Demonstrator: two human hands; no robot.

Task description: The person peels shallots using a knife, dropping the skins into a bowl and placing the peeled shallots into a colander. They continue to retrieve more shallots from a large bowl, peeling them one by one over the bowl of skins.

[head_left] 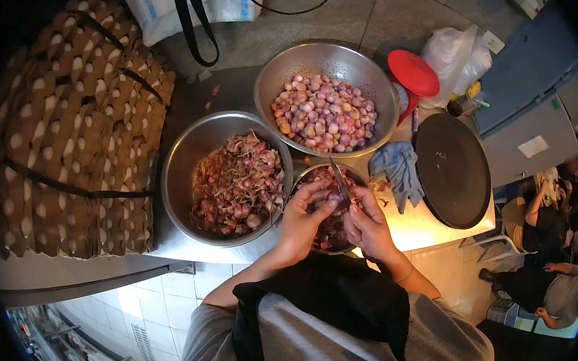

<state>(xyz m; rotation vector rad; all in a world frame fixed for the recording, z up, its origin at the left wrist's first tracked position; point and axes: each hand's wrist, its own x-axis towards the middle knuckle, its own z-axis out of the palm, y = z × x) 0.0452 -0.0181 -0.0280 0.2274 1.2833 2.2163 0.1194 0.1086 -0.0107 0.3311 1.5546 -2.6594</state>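
Note:
Over a smaller metal bowl [334, 249] holding reddish-purple skins, my two hands work close together. My left hand [303, 218] is closed on a small purple shallot [333, 195], mostly covered by the fingers. A small knife [339, 180] is gripped in my right hand [369, 227], its blade pointing away from me and lying against the shallot. To the left, a large metal bowl [174, 208] contains unpeeled shallots [239, 184] with dry roots and skins. Behind my hands stands a metal colander [372, 74] with many peeled shallots [324, 114].
Stacked egg trays [75, 142] tied with black straps fill the left side. Right of the bowls lie a blue cloth [397, 171] and a round black tray [452, 172]. A red scale [413, 74] and plastic bags [455, 58] stand behind. Other people [551, 289] are at far right.

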